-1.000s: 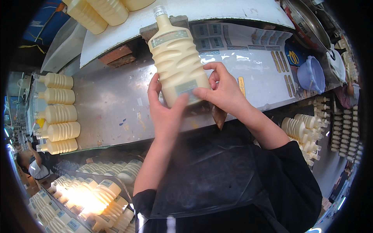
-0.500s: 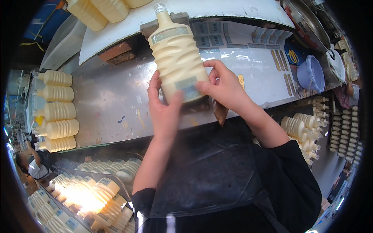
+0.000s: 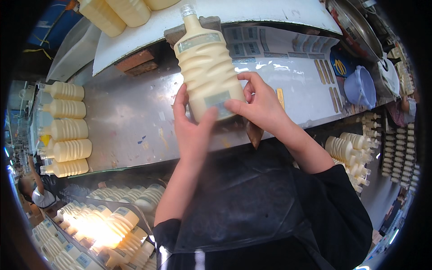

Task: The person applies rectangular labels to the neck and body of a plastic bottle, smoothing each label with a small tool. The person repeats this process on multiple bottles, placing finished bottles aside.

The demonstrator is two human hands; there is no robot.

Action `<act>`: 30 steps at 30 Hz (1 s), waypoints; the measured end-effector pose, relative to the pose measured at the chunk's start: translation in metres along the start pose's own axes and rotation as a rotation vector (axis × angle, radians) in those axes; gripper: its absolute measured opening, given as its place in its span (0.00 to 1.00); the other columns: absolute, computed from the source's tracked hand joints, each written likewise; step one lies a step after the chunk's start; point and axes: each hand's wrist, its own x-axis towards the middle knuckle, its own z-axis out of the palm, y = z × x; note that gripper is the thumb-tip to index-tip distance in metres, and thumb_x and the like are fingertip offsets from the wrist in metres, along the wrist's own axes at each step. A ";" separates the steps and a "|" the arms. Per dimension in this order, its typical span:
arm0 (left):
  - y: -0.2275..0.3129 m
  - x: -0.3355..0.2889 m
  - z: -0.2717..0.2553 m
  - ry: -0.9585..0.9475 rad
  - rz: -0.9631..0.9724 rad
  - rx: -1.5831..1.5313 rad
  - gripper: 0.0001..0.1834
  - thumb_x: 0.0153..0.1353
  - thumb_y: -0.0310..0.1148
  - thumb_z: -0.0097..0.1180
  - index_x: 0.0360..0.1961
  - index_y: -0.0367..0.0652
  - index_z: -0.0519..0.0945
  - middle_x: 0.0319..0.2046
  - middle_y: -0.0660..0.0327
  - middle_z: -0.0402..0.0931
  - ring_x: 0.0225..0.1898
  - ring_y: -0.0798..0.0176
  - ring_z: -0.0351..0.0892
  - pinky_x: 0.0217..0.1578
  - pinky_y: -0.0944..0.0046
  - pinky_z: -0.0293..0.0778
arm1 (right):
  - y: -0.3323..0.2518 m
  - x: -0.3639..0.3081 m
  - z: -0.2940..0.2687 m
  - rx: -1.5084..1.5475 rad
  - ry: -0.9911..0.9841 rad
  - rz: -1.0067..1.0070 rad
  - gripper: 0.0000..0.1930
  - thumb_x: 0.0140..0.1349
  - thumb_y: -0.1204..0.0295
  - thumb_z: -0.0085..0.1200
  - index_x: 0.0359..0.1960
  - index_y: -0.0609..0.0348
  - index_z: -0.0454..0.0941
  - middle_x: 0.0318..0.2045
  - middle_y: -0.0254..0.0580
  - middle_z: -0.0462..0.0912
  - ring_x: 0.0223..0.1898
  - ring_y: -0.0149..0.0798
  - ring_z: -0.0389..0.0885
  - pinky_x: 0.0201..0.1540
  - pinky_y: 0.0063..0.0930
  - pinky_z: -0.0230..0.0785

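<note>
- While both hands frame it, the cream bottle (image 3: 204, 67) is above the near part of the metal bench (image 3: 121, 130), front facing up; its long axis runs away from the person, base nearest, clear neck (image 3: 187, 11) farthest and leaning a little left.
- The left hand (image 3: 188, 128) has its grip closed about the bottle's lower left side, fingers along the edge and thumb over the front.
- The right hand (image 3: 264, 107) grips the lower right side, index finger along the edge, thumb on the right part of the pale blue label (image 3: 216, 99).
- Neither hand is clearly nearer: both sit at the bottle's base end, the label between their thumbs, the neck beyond reach of either grip.
- Blur smears the left thumb, so whether it presses the label or hovers just over it is hard to tell.
- A grey block (image 3: 176, 34) shows behind the bottle's shoulders; a printed strip (image 3: 199, 41) crosses the bottle below its neck.
- Right of the bottle lie sticker sheets (image 3: 245, 48) and, farther off, a purple bucket (image 3: 360, 87); well to its left, more bottles (image 3: 69, 129) lie in a row.
</note>
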 end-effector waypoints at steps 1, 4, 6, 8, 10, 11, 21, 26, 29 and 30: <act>0.000 0.000 0.000 -0.002 -0.002 -0.006 0.45 0.59 0.29 0.67 0.75 0.35 0.57 0.68 0.45 0.63 0.70 0.53 0.65 0.68 0.54 0.65 | 0.000 0.000 0.000 0.011 -0.005 0.003 0.36 0.56 0.62 0.72 0.61 0.65 0.70 0.30 0.28 0.69 0.33 0.23 0.70 0.37 0.22 0.69; 0.000 0.000 0.001 0.005 -0.014 -0.041 0.45 0.60 0.28 0.66 0.75 0.35 0.56 0.69 0.45 0.62 0.70 0.52 0.65 0.68 0.54 0.65 | 0.004 0.002 -0.001 0.060 -0.030 0.009 0.35 0.57 0.62 0.72 0.62 0.65 0.70 0.30 0.28 0.70 0.33 0.23 0.70 0.37 0.22 0.70; 0.002 0.000 0.002 0.002 -0.024 -0.058 0.46 0.59 0.29 0.66 0.75 0.35 0.56 0.69 0.44 0.61 0.70 0.52 0.64 0.68 0.54 0.65 | 0.006 0.004 -0.003 0.113 -0.060 0.010 0.35 0.57 0.63 0.72 0.62 0.65 0.69 0.30 0.28 0.70 0.33 0.23 0.70 0.37 0.22 0.70; 0.002 0.000 0.004 0.002 -0.022 -0.043 0.46 0.59 0.29 0.67 0.75 0.36 0.56 0.69 0.44 0.61 0.71 0.52 0.64 0.68 0.54 0.65 | 0.005 0.002 -0.001 0.041 -0.025 -0.015 0.35 0.57 0.63 0.72 0.62 0.66 0.69 0.30 0.28 0.70 0.33 0.23 0.70 0.37 0.22 0.70; -0.001 0.000 0.004 0.008 -0.005 0.003 0.47 0.58 0.29 0.67 0.75 0.36 0.56 0.69 0.44 0.61 0.71 0.52 0.63 0.68 0.54 0.65 | 0.005 0.001 0.000 0.002 -0.005 -0.030 0.35 0.58 0.63 0.72 0.62 0.66 0.69 0.30 0.28 0.70 0.33 0.23 0.70 0.38 0.22 0.69; -0.001 0.000 0.004 0.009 -0.009 0.002 0.47 0.58 0.29 0.68 0.75 0.36 0.56 0.69 0.44 0.61 0.71 0.51 0.63 0.68 0.54 0.65 | 0.005 0.001 0.001 -0.002 -0.004 -0.032 0.35 0.57 0.63 0.72 0.62 0.66 0.69 0.30 0.28 0.70 0.33 0.23 0.70 0.38 0.22 0.69; -0.003 0.001 0.005 0.010 -0.004 -0.012 0.48 0.57 0.30 0.69 0.75 0.36 0.57 0.69 0.44 0.61 0.71 0.52 0.63 0.68 0.54 0.66 | 0.008 0.001 0.001 0.032 -0.005 -0.024 0.36 0.57 0.63 0.73 0.62 0.66 0.69 0.31 0.28 0.70 0.33 0.23 0.70 0.37 0.21 0.70; -0.003 0.000 0.005 0.007 0.008 -0.001 0.48 0.57 0.30 0.70 0.75 0.36 0.57 0.69 0.45 0.61 0.71 0.51 0.63 0.68 0.54 0.66 | 0.007 0.001 0.001 0.015 -0.003 -0.031 0.36 0.57 0.62 0.73 0.62 0.65 0.69 0.31 0.28 0.70 0.33 0.22 0.70 0.38 0.21 0.70; -0.002 0.001 0.005 0.007 0.006 -0.004 0.48 0.56 0.31 0.70 0.75 0.36 0.56 0.69 0.45 0.61 0.71 0.51 0.63 0.68 0.54 0.66 | 0.008 0.001 0.002 0.029 -0.006 -0.025 0.35 0.57 0.62 0.73 0.62 0.65 0.69 0.30 0.27 0.70 0.33 0.22 0.70 0.38 0.21 0.70; 0.000 0.001 0.006 0.008 0.002 -0.010 0.48 0.56 0.31 0.70 0.75 0.36 0.56 0.69 0.45 0.61 0.71 0.51 0.63 0.68 0.54 0.66 | 0.008 0.001 0.002 0.037 -0.007 -0.019 0.35 0.57 0.62 0.73 0.62 0.65 0.69 0.30 0.27 0.70 0.32 0.22 0.70 0.38 0.21 0.70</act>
